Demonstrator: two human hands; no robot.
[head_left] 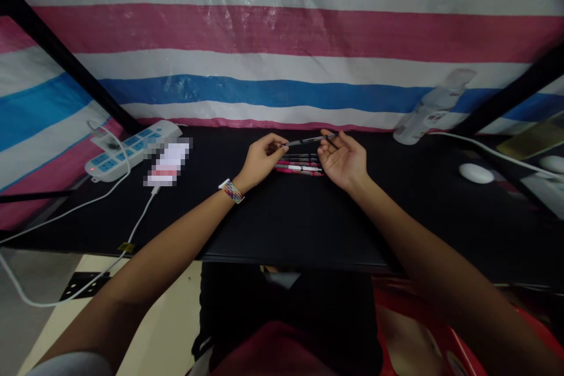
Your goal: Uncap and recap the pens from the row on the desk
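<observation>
A slim dark pen [306, 141] is held up between my two hands, slightly tilted, its right end higher. My left hand [261, 158] pinches its left end between thumb and fingers. At the other end, my right hand [344, 158] has its palm turned up, with thumb and fingertips closed on the pen. Just below, on the black table [291, 223], several pens lie side by side in a row. The nearer ones are pink and white pens [299, 168]; the farther ones are dark pens [302, 158]. A colourful woven band circles my left wrist.
At left stand a white power strip [136, 150] and a phone [168, 163] with a charging cable [143, 211]. A clear bottle [429, 111] and a white mouse [476, 173] are at right. Striped sheeting [264, 29] hangs behind the table.
</observation>
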